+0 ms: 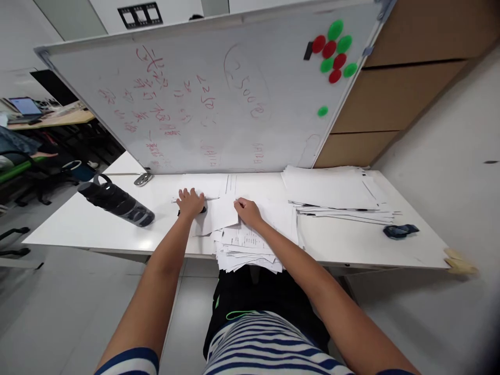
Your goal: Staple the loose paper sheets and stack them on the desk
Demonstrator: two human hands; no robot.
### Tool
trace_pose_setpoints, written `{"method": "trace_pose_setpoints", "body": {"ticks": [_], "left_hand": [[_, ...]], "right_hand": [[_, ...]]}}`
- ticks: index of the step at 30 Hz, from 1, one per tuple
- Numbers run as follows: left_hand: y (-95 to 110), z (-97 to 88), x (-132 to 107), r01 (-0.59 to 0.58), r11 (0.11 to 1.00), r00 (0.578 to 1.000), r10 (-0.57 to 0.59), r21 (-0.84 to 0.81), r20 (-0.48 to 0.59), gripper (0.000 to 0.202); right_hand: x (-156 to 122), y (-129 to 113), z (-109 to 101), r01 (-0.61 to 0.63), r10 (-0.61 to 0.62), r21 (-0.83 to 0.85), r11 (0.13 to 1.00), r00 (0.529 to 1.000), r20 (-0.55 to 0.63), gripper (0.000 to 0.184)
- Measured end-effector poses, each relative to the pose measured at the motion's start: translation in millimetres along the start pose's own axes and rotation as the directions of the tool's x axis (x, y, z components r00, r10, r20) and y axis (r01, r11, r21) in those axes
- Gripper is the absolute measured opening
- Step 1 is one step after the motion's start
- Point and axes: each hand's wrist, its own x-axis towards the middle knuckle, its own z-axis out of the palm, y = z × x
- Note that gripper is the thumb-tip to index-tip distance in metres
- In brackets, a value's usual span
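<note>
My left hand (pixel 190 203) lies with fingers spread on top of a small black object (pixel 203 209), most of which is hidden under the palm. A white sheet of paper (pixel 224 213) reaches from beside that object to my right hand (pixel 248 212). The fingers of my right hand are closed in a pinch at the sheet's right edge. Under and in front of it, a loose stack of printed papers (pixel 248 252) overhangs the table's front edge. More white sheets lie behind both hands.
A dark water bottle (pixel 117 202) and a grey computer mouse (pixel 142 179) are at the left. Another paper pile (pixel 332 190) and a dark blue item (pixel 400 231) lie at the right. A whiteboard (pixel 273 78) with magnets stands along the back of the white table (pixel 74 229).
</note>
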Motion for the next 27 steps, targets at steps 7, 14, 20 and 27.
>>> {"method": "trace_pose_setpoints", "body": {"ticks": [7, 14, 20, 27], "left_hand": [[6.1, 2.3, -6.0, -0.064, 0.993, 0.998, 0.065, 0.095, -0.009, 0.059], [8.8, 1.3, -6.4, -0.085, 0.987, 0.996, 0.085, 0.138, 0.009, 0.06], [9.0, 3.7, -9.4, -0.126, 0.979, 0.989, 0.137, 0.163, -0.061, 0.055], [12.4, 0.6, -8.9, -0.124, 0.975, 0.991, 0.13, 0.182, -0.021, 0.054]], "right_hand": [[-2.9, -0.9, -1.9, 0.008, -0.008, 0.017, 1.0, 1.0, 0.016, 0.036], [-4.4, -3.4, -4.5, 0.007, -0.007, 0.015, 1.0, 1.0, 0.027, 0.037], [-4.7, -5.8, -4.5, -0.012, 0.013, -0.014, 1.0, 0.999, 0.042, 0.036], [-5.0, -6.7, -3.6, -0.027, 0.028, -0.034, 0.999, 0.999, 0.041, 0.035]]}}
